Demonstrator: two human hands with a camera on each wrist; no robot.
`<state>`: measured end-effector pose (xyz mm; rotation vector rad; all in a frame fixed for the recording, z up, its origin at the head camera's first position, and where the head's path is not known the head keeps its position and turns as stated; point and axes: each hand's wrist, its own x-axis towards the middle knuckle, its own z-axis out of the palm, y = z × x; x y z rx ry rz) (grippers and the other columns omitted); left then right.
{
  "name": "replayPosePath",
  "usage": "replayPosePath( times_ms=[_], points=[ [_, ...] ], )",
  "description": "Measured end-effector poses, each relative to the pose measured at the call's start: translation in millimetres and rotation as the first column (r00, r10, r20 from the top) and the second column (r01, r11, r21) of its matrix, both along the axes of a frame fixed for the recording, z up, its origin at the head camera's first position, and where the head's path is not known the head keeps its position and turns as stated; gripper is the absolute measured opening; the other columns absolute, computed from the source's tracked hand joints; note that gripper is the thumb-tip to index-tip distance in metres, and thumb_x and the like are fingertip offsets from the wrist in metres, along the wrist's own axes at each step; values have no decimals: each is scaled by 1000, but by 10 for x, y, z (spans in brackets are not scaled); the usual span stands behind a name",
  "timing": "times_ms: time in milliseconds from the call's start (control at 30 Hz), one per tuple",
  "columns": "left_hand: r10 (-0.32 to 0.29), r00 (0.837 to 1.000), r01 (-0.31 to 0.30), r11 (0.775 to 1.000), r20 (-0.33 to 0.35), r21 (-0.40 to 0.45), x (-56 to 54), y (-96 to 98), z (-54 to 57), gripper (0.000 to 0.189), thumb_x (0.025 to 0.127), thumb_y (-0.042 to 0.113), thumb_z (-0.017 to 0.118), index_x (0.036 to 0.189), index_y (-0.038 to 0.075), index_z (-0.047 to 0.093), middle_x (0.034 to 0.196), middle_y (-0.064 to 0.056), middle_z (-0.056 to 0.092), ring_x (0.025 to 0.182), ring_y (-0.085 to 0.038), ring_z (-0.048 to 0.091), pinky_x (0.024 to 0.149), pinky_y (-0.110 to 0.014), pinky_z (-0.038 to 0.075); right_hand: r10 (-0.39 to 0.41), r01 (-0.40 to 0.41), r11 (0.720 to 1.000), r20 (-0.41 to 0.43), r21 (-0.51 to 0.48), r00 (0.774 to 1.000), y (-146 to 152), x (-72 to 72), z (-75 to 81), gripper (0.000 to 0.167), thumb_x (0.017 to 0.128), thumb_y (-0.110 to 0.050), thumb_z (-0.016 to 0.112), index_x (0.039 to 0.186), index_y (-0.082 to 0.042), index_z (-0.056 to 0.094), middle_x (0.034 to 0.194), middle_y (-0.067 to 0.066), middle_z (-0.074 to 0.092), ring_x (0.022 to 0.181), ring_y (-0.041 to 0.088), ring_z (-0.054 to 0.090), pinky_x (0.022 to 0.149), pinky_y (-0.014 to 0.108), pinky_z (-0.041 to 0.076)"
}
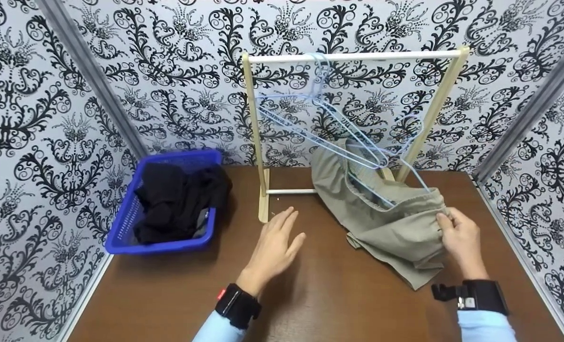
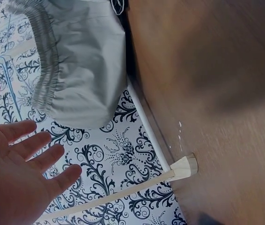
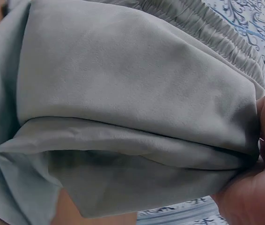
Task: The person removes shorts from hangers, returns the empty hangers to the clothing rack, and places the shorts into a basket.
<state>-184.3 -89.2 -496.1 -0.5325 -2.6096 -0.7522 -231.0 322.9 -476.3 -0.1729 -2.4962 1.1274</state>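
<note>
The khaki cloth shorts with a gathered elastic waistband (image 1: 396, 232) hung slanted right of centre in the frame, a light blue hanger (image 1: 416, 176) partly inside their waist. The right hand (image 1: 460, 242) held their right-hand edge near the waistband, its grip narrow, thumb and fingers pinching the fabric. The left hand (image 1: 273, 242) hovered at lower centre, apart from the shorts, its grip wide with fingers extended. Behind, light blue hangers (image 1: 353, 129) hung from a pale wooden rack with a white rail (image 1: 386, 56). At left, a blue perforated plastic basket (image 1: 168, 247) held black clothes (image 1: 173, 204) on the brown tabletop (image 1: 339, 304). Black-and-white scroll-patterned walls (image 1: 177, 95) enclosed everything.
</note>
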Motion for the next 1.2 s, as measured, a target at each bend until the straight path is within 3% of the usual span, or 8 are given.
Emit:
replayPosePath(
  times_ms=[167,433,600,733,900,1067,1200],
  points=[
    [7,1000,-7,1000,8,4,16,-19,-23,55,103,33,58,149,2,52,155,-16,49,142,-36,46,116,-55,36,23,-23,1000,31,-6,999,-68,50,-133,14,102,-11,61,99,-1,70,70,5,64,60,6,53,60,25,40],
    [7,999,-8,1000,33,23,32,-32,-63,55,104,32,57,149,1,51,155,-17,49,142,-38,47,115,-57,37,50,-41,996,120,-79,991,-142,101,-287,16,104,-13,60,103,-1,69,70,-3,58,60,7,51,60,26,41],
    [8,999,-8,1000,33,28,38,-35,-72,55,104,33,57,149,1,51,155,-17,49,143,-36,46,115,-57,37,94,-76,990,150,-121,984,-186,134,-364,16,104,-12,58,102,1,68,77,2,59,66,10,52,61,27,42],
    [9,999,-11,999,35,30,39,-37,-78,55,104,32,57,149,1,51,156,-17,48,143,-36,45,116,-56,36,124,-109,990,177,-94,976,-209,160,-422,18,104,-12,59,107,1,70,90,10,67,78,11,55,68,27,43],
    [14,999,-16,999,52,37,45,-50,-96,56,104,32,57,150,1,51,157,-17,47,144,-36,44,117,-55,35,167,-154,985,216,-75,962,-249,162,-476,20,105,-13,57,93,1,64,95,14,63,87,20,53,72,30,42],
    [20,998,-22,999,51,44,43,-58,-119,56,104,32,58,149,1,51,157,-17,47,144,-35,44,117,-55,35,213,-209,977,224,-42,951,-289,167,-528,20,105,-14,58,90,-2,63,101,16,65,91,22,55,77,32,43],
    [27,999,-28,998,33,48,27,-66,-160,54,103,31,58,147,0,53,155,-17,49,143,-35,46,115,-55,37,250,-245,968,222,-51,943,-326,178,-560,24,104,-11,59,81,-4,57,84,10,58,81,17,52,71,28,40]
  ],
)
